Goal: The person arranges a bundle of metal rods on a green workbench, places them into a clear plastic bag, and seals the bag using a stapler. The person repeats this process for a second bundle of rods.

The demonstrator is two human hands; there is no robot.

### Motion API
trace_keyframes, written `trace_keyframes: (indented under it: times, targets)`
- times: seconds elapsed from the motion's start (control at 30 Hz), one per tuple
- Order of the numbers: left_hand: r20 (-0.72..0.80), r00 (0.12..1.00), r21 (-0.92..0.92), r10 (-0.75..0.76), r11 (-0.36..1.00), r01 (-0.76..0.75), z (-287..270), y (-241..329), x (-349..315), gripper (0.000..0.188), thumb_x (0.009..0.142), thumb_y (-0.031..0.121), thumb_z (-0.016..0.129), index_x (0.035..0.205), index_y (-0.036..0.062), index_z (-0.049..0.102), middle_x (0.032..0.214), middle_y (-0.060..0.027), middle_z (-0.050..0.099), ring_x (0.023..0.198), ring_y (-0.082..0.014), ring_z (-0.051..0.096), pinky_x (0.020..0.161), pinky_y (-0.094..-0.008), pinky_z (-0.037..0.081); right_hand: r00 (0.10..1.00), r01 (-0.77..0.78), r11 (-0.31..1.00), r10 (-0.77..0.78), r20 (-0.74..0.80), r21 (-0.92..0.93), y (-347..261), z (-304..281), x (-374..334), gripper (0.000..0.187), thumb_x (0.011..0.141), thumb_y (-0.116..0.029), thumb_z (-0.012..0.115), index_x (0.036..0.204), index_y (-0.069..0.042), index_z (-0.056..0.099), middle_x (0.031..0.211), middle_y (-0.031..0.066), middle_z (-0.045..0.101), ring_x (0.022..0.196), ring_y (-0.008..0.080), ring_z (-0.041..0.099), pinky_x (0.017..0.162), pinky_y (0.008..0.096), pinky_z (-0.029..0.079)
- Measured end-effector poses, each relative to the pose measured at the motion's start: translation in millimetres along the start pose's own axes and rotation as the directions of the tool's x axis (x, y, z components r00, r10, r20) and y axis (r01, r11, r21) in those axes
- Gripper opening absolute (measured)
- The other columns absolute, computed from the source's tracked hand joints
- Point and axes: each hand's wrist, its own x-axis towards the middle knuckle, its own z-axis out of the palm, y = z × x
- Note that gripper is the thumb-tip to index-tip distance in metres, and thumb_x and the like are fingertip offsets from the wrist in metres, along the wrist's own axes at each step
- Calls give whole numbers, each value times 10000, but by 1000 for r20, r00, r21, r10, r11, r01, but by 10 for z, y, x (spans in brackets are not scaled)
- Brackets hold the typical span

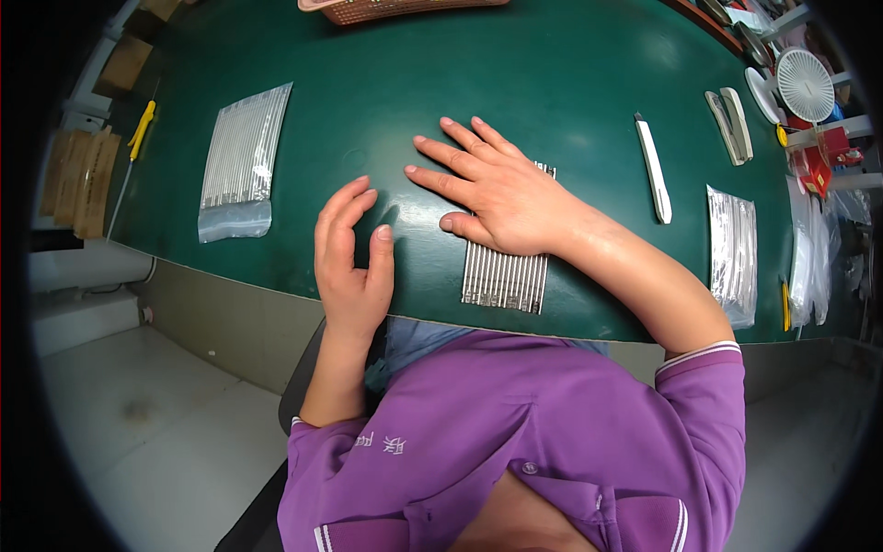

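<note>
Two bare hands of mine are out over the green surface (589, 55). My right grip (506, 198) is unclenched and palm down, fingers fanned toward the far left, thumb stretched out to the side. It lies across a flat row of slim metal rods (504, 281), which sit side by side close to the near edge, a little right of my middle. Their near ends show below my palm, and a few far ends peek out just beyond the back of my hand; the middle of the row is hidden under it.

My left grip (354, 253) is loose, fingers gently curled and thumb held away from them, left of the rods and well apart from the row. From this angle I can't be sure whether its edge touches the surface or hangs just above it.

Farther to my left lies a clear bag (241, 152) filled with similar rods, and beyond that a yellow-handled screwdriver (143, 132). A pink basket (405, 11) stands at the far edge. To the right of my right hand I have a white cutter (654, 175), its tip pointing away from me, then a silvery packet (733, 258) nearer the edge and a round white fan (805, 85) in the far corner.
</note>
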Motion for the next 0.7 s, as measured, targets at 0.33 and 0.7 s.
trace_keyframes:
  times: [0.33,0.7]
  targets:
    - [-4,1000,11,-3,1000,3,20,9,1,294,881,10,571,1175,2,575,1278,-157,565,1196,-287,532,1026,-381,397,1000,5,1000,-5,-10,-3,36,-19,-79,555,887,-369,586,1378,-134,480,1465,132,398,1398,364,290,1166,515,188]
    - [6,1000,35,-23,999,23,31,21,-2,289,887,25,564,1174,0,581,1269,-143,575,1190,-276,536,1020,-377,401,1000,-5,1000,5,0,-9,85,-60,-202,555,895,-395,575,1381,-145,480,1472,132,391,1401,353,292,1170,507,185]
